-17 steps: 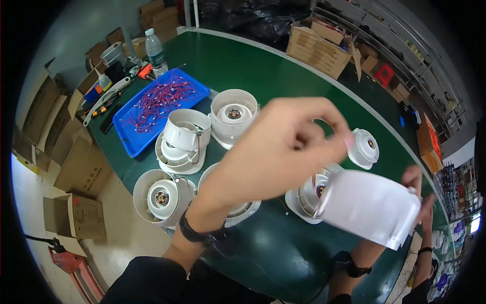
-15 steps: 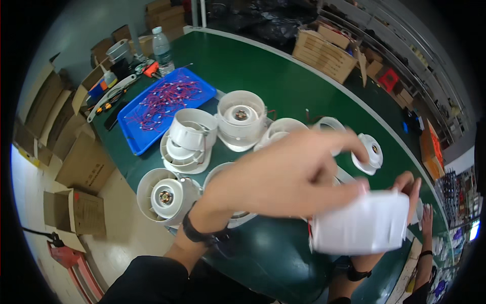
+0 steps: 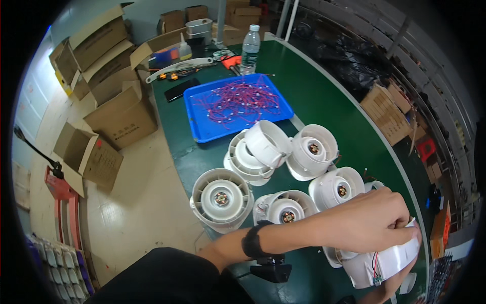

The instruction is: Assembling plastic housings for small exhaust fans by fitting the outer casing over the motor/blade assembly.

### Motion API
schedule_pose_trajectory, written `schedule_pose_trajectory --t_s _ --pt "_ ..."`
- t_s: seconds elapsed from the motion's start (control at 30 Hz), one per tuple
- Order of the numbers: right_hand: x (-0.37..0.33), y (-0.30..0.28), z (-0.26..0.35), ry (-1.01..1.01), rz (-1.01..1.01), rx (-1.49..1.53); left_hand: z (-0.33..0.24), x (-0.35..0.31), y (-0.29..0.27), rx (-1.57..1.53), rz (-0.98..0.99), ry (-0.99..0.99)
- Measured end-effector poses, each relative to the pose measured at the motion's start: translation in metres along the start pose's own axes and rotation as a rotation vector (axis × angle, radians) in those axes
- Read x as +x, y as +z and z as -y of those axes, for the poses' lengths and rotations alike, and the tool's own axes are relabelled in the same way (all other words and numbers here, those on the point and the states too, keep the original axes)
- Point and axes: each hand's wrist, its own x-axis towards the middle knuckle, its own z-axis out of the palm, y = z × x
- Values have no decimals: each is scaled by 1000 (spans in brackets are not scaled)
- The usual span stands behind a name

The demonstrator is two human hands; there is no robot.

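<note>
A white plastic fan housing, tilted on its side, is in my right hand, which wraps its far side and underside. Red and black wires run along the housing to a small green circuit board at its near edge. My left hand comes across from the left, over the housing's upper end. Its fingers are curled and pressed together; whatever they pinch is hidden. Several similar housings stand left of my hands, among them one with a copper-wound motor core and another behind my left forearm.
A blue tray of red wires with white connectors lies on the green table. Behind it stand a water bottle and tools; a black phone lies left of it. Cardboard boxes and a red jack-like handle are on the floor at left.
The view has swung right-to-left, so the tray and housings now appear farther right. My left hand has gone from loosely spread above the housing to curled at its upper end. The housing has turned, showing its circuit board.
</note>
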Motion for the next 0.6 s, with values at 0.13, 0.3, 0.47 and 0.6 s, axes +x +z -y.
schedule_pose_trajectory --t_s 0.13,0.3,0.47,0.6 --pt "42 -9 -2 46 317 -279 12 -6 -1 311 -231 17" --pt "141 8 -65 191 225 -53 15 -7 -19 644 -485 177" --pt "222 39 -170 677 423 -130 20 -39 -8 699 193 200" --pt "232 100 -207 746 549 -176 29 -34 21 377 173 308"
